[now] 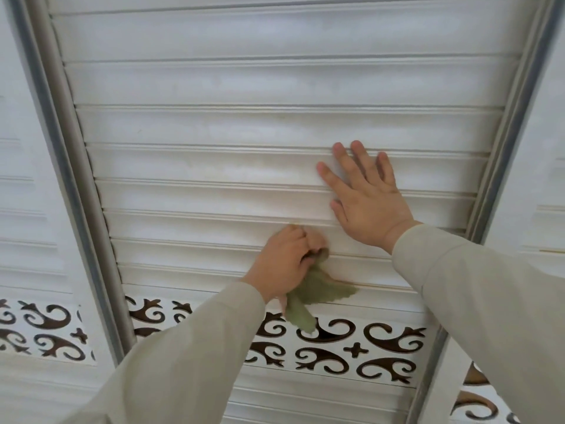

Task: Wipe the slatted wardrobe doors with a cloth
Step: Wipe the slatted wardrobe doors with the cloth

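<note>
The left hand [282, 258] is curled into a fist round a green cloth [308, 293], its grip bunching the upper part against a slat of the white door [214, 166] low on the slatted panel, a little left of the middle. The loose end of the cloth hangs down from the fist, one flap spreading right over the lowest slats and another drooping onto the top edge of the patterned band [336, 347], a white strip with dark brown scroll cut-outs that runs across the door under the slats. The right hand [365, 197] lies flat on the slats up and to the right of the fist, fingers straight and spread, holding nothing, palm pressed to the door, fingertips pointing up and left. The two hands are near each other but apart. Both arms wear pale beige sleeves [477, 301]. A grey metal frame [65, 148] edges the door on each side, and neighbouring slatted doors with the same scroll band show at both edges of the view.
</note>
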Tool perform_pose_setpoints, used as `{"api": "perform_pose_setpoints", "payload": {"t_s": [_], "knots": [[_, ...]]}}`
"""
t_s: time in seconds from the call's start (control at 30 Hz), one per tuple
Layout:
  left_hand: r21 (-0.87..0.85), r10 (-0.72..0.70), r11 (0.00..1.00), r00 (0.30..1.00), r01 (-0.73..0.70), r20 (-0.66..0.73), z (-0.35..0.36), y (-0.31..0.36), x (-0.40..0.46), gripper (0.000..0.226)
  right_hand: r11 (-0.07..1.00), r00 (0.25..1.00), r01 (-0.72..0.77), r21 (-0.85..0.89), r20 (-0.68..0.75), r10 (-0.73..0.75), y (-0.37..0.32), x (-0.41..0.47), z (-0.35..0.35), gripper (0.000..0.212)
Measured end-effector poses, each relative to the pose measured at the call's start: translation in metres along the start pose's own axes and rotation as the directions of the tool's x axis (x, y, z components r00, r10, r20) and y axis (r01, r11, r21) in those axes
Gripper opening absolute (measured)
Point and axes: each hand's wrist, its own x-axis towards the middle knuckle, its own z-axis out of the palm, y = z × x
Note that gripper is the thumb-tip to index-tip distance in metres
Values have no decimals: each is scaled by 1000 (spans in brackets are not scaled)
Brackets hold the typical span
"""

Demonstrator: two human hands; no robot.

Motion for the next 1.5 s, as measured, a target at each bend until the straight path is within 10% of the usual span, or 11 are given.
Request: {"api": "perform_pose_setpoints", "payload": {"t_s": [0.6,0.8,0.93,1.5], "knots": [[234,-50,970,994,72,-99,26,32,-19,48,998,994,-32,48,109,26,38,-31,-19,67],[-135,-559,821,733,554,-388,-8,11,6,20,992,994,-62,110,99,51,25,-23,-12,71],[156,-117,979,987,133,-106,34,41,1,24,991,995,-59,117,86,49,18,-21,-9,73],[246,-51,965,988,87,-149,60,68,3,32,952,978,-205,227,6,210,80,-59,-48,48]]}}
